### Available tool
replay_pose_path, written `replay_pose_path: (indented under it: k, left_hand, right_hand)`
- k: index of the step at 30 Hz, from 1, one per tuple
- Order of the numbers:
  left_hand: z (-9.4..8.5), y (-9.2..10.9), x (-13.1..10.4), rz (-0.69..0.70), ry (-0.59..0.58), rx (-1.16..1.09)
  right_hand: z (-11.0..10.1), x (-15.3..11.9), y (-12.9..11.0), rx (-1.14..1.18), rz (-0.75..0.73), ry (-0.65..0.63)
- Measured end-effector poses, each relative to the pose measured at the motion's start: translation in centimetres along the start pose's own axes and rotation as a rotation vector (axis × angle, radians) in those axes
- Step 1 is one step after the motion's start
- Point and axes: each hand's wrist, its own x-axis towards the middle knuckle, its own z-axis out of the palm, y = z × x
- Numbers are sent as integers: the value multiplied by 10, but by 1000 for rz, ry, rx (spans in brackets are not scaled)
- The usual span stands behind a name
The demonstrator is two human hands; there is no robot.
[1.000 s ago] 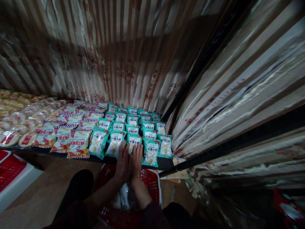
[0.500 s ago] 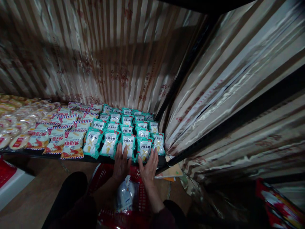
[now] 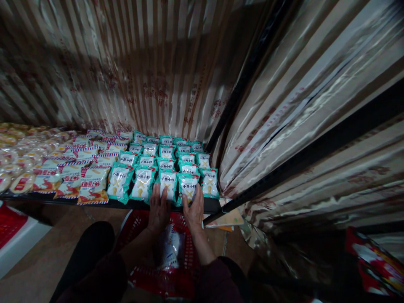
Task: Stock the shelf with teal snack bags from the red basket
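Rows of small green-and-white snack bags stand on a black shelf (image 3: 211, 206). My left hand (image 3: 158, 212) lies at the lower front of one front-row snack bag (image 3: 167, 183), fingers stretched out and touching it. My right hand (image 3: 194, 212) is at the neighbouring front-row bag (image 3: 188, 183), with thumb and fingers spread over its lower right part. Neither hand is closed round a bag. Below my forearms sits a red plastic basket (image 3: 188, 248) holding a clear plastic-wrapped package (image 3: 172, 250).
Orange-and-white snack bags (image 3: 93, 185) and round wrapped pastries (image 3: 23, 182) fill the shelf to the left. Striped, shiny sheeting (image 3: 151, 75) hangs behind. Black metal posts (image 3: 240, 198) slant at the right. A red-and-white box (image 3: 19, 235) stands on the floor at left.
The view has shifted slightly, so the shelf sits a little higher and further left. My right hand has moved off the rightmost front bag toward the bag beside it.
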Motion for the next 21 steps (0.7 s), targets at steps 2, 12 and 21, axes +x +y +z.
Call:
replay_pose_path:
  k: [2, 12, 21]
  left_hand:
    - [-1, 1, 0, 8, -6, 8]
    - [-10, 21, 4, 217, -44, 40]
    - [6, 114, 24, 85, -265, -499]
  right_hand:
    - [2, 0, 1, 5, 35, 0]
    - [-16, 7, 3, 3, 0, 64]
    - [-30, 38, 61, -68, 54, 99]
